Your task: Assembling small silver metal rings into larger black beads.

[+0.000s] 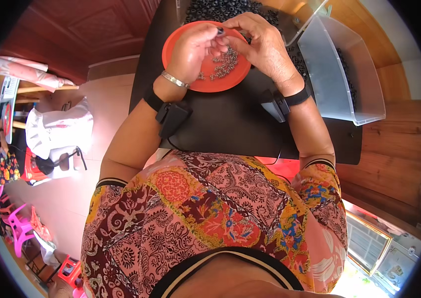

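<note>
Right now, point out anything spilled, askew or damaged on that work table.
Nothing looks damaged or tipped. Small black rings lie loose on the dark table between the orange plate and the clear plastic bin. Both the left hand and right hand work above the plate, which sits flat.

Crowded at the top of the frame, open at centre

Both hands (230,47) cover the orange plate (171,47); black rings (210,9) heaped behind it, a clear bin (364,99) walls the upper right. The dark table (230,129) below the plate lies bare.
</note>
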The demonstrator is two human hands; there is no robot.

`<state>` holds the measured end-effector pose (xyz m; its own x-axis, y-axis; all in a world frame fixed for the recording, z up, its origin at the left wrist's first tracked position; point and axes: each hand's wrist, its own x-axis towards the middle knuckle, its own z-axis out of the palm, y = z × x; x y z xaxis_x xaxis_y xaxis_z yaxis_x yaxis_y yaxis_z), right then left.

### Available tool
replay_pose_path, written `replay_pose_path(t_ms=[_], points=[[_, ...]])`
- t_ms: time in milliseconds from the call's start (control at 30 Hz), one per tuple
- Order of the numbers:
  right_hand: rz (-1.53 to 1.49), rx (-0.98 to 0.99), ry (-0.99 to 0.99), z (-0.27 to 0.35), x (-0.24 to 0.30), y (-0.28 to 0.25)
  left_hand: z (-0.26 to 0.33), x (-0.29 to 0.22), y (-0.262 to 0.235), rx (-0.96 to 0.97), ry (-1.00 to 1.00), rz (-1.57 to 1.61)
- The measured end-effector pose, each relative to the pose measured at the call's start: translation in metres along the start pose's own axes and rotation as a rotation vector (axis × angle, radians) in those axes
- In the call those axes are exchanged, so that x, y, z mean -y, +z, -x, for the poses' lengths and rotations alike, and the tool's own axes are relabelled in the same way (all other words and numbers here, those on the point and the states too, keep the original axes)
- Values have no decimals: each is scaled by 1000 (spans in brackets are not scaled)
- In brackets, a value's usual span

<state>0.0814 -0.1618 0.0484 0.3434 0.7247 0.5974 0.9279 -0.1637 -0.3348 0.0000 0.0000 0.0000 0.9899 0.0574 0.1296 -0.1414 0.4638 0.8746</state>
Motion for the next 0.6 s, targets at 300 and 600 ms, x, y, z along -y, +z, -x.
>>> replay_pose_path(t_ms=[300,600], points=[[247,203,-95,16,-29,47,-9,-5,-28,-498,24,140],[15,118,73,11,-29,27,-9,-7,-30,-565,14,161]])
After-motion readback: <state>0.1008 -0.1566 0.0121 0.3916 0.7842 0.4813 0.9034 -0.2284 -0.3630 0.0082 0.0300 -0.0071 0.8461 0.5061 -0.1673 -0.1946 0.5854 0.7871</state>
